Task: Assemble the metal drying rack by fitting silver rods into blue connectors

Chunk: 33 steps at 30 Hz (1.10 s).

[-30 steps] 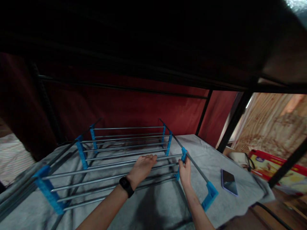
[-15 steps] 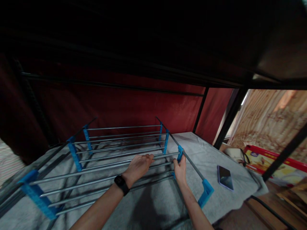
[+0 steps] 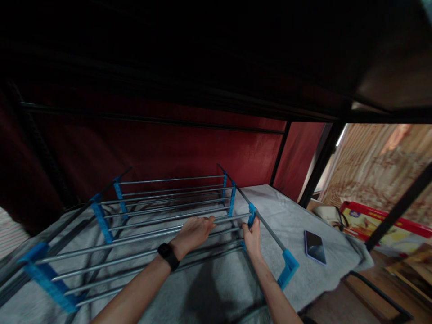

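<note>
A rack of grey metal rods [image 3: 145,233] joined by blue plastic brackets [image 3: 101,221] lies across a grey cloth-covered surface. My left hand [image 3: 194,234], with a black band at the wrist [image 3: 168,256], is closed over a rod near the middle of the rack; its fingertips point right. Farther right, my right hand [image 3: 252,238] has its fingers wrapped round a blue bracket [image 3: 252,215] where the rods meet the side pole [image 3: 272,233]. Part of that bracket is hidden by the hand. Another blue bracket [image 3: 288,269] sits at the near right end of the pole.
A phone [image 3: 315,247] lies on the cloth [image 3: 270,202] right of the rack. Dark metal posts [image 3: 320,166] and a low black panel overhead frame the space. Red fabric [image 3: 189,150] hangs behind. A red and yellow box [image 3: 378,220] stands at the right.
Both hands keep their grip on the rack. The view has shifted slightly, so the rack, phone and box appear a little farther left.
</note>
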### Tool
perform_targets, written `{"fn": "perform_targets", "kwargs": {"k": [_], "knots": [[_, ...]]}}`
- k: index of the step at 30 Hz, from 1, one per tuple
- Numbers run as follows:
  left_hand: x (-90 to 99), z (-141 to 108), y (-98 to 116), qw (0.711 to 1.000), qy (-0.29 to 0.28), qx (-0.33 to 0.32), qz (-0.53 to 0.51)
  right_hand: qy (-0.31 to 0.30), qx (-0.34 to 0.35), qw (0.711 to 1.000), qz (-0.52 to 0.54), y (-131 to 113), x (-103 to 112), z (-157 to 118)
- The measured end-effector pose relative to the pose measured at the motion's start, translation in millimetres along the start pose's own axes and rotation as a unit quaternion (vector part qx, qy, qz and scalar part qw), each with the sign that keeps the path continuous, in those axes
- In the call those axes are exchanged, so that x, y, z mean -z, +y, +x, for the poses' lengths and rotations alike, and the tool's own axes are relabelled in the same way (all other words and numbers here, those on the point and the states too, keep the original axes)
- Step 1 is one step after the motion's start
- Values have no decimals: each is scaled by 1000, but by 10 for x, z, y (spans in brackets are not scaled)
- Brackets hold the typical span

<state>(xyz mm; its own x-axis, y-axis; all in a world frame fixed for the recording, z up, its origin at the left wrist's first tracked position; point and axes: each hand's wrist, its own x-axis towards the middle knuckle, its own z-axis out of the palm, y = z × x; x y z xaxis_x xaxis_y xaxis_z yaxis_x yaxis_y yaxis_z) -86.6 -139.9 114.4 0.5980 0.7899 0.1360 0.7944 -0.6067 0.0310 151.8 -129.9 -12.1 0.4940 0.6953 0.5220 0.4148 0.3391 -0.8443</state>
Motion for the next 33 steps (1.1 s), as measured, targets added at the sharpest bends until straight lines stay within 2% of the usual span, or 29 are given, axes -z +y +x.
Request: {"fn": "perform_targets", "kwargs": {"k": [5,15,22,28,33], "knots": [[-55,53,-82,1000,-11,14,-22,-8,-6,1000,1,-4,8,-3],[42,85,-116,995,-50,22,-80,-10,-12,1000,13,-23,5,-14],[6,19,-48,999,-19,20,-16,-6,-21,999,23,-2,-14,-13],[-4,-10,24,1000,17,-5,-19,-5,-17,1000,24,-17,-8,-9],[12,19,-1,1000,1,-6,-20,-2,-18,1000,21,-1,-7,-16]]}}
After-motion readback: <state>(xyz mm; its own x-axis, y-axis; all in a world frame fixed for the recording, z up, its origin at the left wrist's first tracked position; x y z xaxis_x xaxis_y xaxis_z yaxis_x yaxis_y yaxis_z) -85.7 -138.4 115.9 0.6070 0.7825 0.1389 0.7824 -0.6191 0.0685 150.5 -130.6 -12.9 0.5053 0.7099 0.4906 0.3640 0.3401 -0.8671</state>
